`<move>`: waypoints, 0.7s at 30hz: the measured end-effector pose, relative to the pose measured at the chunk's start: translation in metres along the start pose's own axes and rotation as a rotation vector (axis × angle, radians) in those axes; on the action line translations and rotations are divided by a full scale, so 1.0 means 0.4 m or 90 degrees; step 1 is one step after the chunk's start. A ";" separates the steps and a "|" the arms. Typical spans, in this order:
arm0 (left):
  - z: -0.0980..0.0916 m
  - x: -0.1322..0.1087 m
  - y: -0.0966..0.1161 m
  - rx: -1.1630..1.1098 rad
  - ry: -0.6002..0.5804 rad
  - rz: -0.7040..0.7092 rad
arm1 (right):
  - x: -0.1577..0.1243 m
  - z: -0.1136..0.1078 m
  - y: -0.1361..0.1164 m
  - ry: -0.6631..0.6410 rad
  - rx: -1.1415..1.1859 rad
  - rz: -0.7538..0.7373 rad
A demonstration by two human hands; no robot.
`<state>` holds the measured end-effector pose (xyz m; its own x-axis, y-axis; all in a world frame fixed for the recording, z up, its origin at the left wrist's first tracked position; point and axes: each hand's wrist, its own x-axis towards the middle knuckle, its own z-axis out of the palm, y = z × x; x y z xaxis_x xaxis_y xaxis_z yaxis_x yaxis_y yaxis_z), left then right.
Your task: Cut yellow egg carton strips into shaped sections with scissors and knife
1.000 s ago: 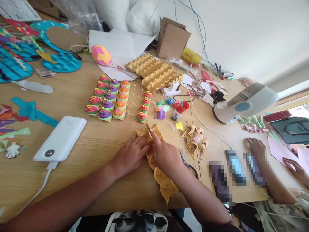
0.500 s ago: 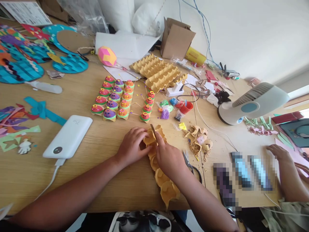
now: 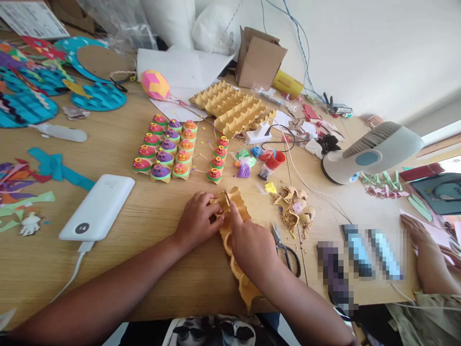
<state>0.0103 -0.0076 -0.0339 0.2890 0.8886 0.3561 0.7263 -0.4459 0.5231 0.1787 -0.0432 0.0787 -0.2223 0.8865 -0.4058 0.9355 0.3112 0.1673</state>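
Note:
A long strip of yellow egg carton lies on the table in front of me, hollows facing up. My left hand grips its far left edge, with the thumb and fingers at the rim. My right hand is closed around a thin knife, its index finger stretched along the blade. The blade's tip is down at the far end of the strip; the handle is hidden in my palm. Black-handled scissors lie just right of my right hand. Beyond the strip stand rows of painted egg-carton cups with faces.
A white power bank lies at left. Carton scraps, clay bags, a red cup and a fan are at right. Uncut egg trays lie behind. A co-worker's hand rests at far right.
The knife has tipped and sunk lower into the far end of the strip, and my right index finger has stretched forward along it. My left hand keeps its hold. The view has shifted slightly.

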 end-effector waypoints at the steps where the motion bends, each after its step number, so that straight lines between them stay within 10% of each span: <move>1: 0.000 0.000 0.001 0.003 -0.001 0.001 | -0.005 0.002 -0.001 -0.001 -0.003 0.002; 21: 0.003 -0.001 0.003 -0.003 -0.005 0.019 | -0.026 0.013 0.001 0.002 0.011 0.005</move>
<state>0.0118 -0.0086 -0.0342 0.3156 0.8755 0.3659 0.7138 -0.4732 0.5163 0.1830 -0.0538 0.0783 -0.2155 0.8898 -0.4023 0.9419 0.2981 0.1547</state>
